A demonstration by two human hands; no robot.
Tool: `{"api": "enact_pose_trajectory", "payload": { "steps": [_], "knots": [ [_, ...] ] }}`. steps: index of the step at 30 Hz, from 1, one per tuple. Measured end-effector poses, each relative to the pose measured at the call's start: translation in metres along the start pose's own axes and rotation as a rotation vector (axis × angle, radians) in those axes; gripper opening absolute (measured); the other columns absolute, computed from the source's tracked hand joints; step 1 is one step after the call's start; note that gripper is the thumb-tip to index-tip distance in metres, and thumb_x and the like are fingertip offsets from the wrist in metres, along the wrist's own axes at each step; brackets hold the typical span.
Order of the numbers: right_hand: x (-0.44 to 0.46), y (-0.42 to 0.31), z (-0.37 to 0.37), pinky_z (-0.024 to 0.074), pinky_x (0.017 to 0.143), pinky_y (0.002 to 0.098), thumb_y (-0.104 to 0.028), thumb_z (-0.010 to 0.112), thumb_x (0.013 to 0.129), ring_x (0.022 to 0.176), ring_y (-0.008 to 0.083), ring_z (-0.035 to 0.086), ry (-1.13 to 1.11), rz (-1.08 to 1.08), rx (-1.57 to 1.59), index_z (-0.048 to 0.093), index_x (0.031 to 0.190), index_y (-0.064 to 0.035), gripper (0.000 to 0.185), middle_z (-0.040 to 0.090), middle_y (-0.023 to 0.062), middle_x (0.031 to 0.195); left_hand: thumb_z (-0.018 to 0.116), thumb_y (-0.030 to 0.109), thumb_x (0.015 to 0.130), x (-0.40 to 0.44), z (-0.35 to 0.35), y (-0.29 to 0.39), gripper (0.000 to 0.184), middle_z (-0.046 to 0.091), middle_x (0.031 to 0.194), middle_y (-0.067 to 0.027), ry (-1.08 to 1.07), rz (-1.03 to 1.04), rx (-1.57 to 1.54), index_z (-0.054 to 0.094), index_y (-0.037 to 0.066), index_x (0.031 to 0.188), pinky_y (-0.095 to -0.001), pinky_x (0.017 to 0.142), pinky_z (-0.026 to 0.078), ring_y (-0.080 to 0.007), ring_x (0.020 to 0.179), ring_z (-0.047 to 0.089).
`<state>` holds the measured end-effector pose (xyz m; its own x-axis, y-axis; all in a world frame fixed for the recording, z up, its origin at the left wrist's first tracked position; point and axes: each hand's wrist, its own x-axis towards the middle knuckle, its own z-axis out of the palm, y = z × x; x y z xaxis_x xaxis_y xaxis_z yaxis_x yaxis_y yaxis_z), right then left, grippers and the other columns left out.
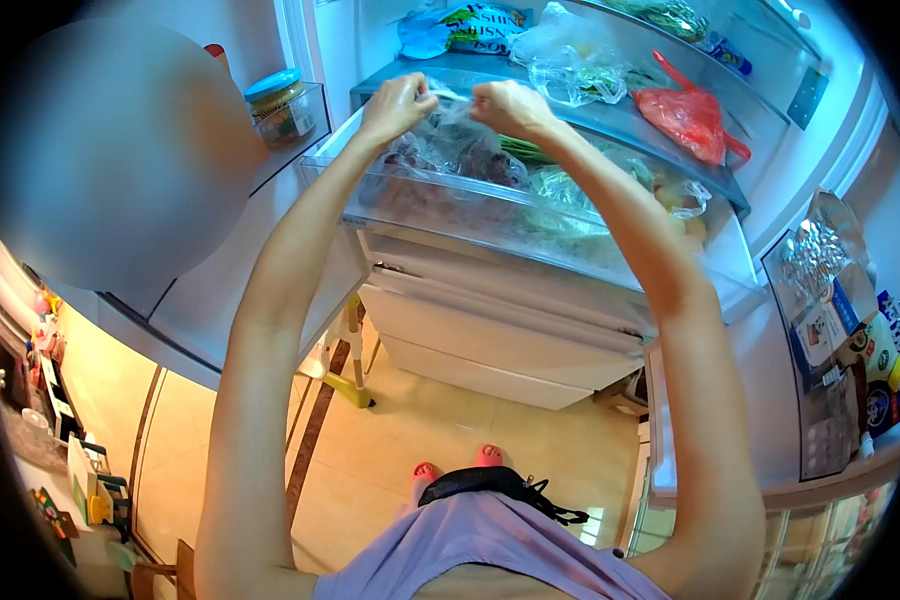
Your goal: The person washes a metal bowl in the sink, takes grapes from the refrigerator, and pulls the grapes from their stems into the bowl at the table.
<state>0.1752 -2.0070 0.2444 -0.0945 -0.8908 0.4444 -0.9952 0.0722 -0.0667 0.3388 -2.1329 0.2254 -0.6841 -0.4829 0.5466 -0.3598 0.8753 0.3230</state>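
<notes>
At the far left, a large blurred round patch hides part of the open fridge door (220, 270). Just beside it, a jar with a blue lid (278, 105) stands in the door rack (316, 112).

Next comes the left hand (395, 108), raised over the back of the pulled-out clear drawer (440, 200); its grip is curled closed, pinching the top edge of a clear plastic bag (458, 142). The bag sits in the drawer's left part, with dark contents showing through it, and its upper edge stretches between the two hands. Behind it, on the shelf (370, 88), lies a blue printed package (485, 28).

A little farther right, the right hand (513, 108) has its grip closed too, pinching the same edge; the fingertips themselves are hard to make out. Below this hand, green stalks (523, 150) lie beside the bag in the drawer. Behind it, a whitish see-through bag (565, 50) rests on the shelf, and right of that a red plastic bag (682, 122) lies near the shelf's front edge.

At the far right, the other door's rack holds crumpled foil (815, 250) and a blue-and-white box (828, 322).
</notes>
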Motion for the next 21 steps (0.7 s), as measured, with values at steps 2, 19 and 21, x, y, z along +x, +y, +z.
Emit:
{"api": "enact_pose_trajectory", "payload": {
  "steps": [2, 19, 21],
  "knots": [
    [-0.010, 0.017, -0.017, 0.0510, 0.068, 0.0446, -0.034, 0.056, 0.077, 0.079, 0.0359, 0.064, -0.054, 0.056, -0.069, 0.065, 0.080, -0.0069, 0.029, 0.066, 0.0181, 0.084, 0.052, 0.034, 0.083, 0.000, -0.009, -0.004, 0.031, 0.063, 0.087, -0.0210, 0.247, -0.111, -0.062, 0.056, 0.004, 0.087, -0.0473, 0.070, 0.046, -0.0396, 0.085, 0.060],
    [0.028, -0.018, -0.020, 0.0486, 0.069, 0.0392, -0.015, 0.044, 0.092, 0.072, 0.0256, 0.064, -0.300, -0.421, 0.014, 0.055, 0.099, -0.0051, 0.016, 0.063, 0.0118, 0.074, 0.043, 0.031, 0.095, 0.005, -0.040, 0.009, 0.030, 0.046, 0.063, 0.0050, -0.024, -0.120, -0.657, 0.068, 0.015, 0.088, -0.0218, 0.059, 0.035, -0.0066, 0.059, 0.038],
    [0.028, -0.015, -0.026, 0.0502, 0.058, 0.0346, -0.017, 0.045, 0.092, 0.056, 0.0179, 0.064, -0.562, -0.329, 0.116, 0.057, 0.101, -0.0059, 0.018, 0.060, 0.0072, 0.058, 0.041, 0.029, 0.096, -0.003, -0.043, 0.023, 0.031, 0.046, 0.071, 0.0034, 0.042, -0.056, -0.621, 0.064, 0.018, 0.113, -0.0241, 0.065, 0.037, -0.0084, 0.065, 0.038]
  ]
}}
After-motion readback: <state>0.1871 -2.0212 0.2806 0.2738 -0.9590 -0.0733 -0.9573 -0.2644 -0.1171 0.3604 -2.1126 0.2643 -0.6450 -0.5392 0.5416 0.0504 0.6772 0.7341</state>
